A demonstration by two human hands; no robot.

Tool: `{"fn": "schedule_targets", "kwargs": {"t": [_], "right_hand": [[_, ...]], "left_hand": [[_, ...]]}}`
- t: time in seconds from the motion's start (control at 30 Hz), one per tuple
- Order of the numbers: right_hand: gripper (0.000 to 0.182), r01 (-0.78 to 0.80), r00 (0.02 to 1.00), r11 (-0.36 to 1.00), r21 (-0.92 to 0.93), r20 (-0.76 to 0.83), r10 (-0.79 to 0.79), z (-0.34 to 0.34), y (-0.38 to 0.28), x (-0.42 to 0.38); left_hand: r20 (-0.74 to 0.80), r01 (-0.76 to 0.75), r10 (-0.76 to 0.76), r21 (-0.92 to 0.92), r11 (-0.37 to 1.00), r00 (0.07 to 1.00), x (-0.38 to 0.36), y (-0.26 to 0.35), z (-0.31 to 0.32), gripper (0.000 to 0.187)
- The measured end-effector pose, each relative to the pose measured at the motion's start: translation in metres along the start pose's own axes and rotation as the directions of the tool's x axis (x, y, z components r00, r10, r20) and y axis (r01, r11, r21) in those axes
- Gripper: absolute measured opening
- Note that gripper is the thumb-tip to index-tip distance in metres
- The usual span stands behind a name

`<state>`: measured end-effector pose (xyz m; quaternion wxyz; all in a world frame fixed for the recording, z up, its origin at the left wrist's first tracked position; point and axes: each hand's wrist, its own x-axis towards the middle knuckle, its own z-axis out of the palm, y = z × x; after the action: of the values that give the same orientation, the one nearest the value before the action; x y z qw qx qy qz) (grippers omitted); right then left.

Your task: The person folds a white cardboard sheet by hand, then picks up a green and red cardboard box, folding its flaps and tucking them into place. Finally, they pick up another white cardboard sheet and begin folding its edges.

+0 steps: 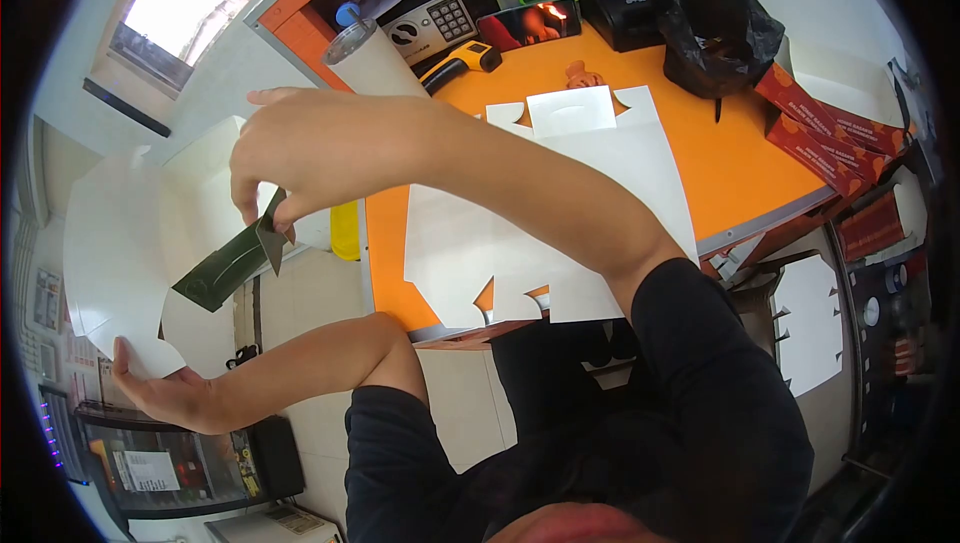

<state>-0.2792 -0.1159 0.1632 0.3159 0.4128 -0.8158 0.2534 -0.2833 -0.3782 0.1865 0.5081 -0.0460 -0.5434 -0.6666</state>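
Green card [228, 263], long axis toward lower left

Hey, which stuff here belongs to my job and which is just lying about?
Likely the job's:
white box, in left hand
green folded piece, in right hand
flat white cut-out

Probably just lying about:
phone
tumbler
yellow-black handheld device

Grn strip [222, 268]: smooth cardbd; blk bag [700, 65]: glossy plast.
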Motion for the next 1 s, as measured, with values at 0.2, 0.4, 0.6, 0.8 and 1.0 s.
{"fn": "schedule_targets", "kwargs": {"t": [0.2, 0.4, 0.6, 0.8, 1.0], "right_hand": [[0.006, 0.046, 0.993, 0.999, -0.024, -0.106, -0.048, 0.007, -0.005, 0.006], [0.007, 0.149, 0.835, 0.962, -0.229, -0.492, -0.247, 0.006, -0.017, 0.013], [0.006, 0.038, 0.660, 0.875, -0.483, -0.645, -0.385, 0.000, -0.018, 0.020], [0.008, 0.145, 0.620, 0.945, -0.292, -0.718, -0.317, -0.011, -0.012, 0.018], [0.012, 0.118, 0.665, 0.960, -0.255, -0.697, -0.267, -0.015, -0.015, 0.013]], "left_hand": [[-0.026, -0.284, 0.283, -0.042, 0.958, 0.959, 0.002, -0.007, -0.007, 0.025], [0.092, -0.272, 0.365, -0.505, 0.819, 0.927, -0.003, 0.012, 0.002, 0.045], [0.607, -0.192, 0.517, -0.519, 0.833, 0.604, -0.003, 0.001, 0.032, 0.064], [0.658, -0.029, 0.349, -0.445, 0.895, 0.668, -0.025, 0.002, 0.087, 0.054], [0.580, 0.183, 0.245, -0.581, 0.793, 0.777, -0.038, 0.000, 0.112, 0.052]]}}
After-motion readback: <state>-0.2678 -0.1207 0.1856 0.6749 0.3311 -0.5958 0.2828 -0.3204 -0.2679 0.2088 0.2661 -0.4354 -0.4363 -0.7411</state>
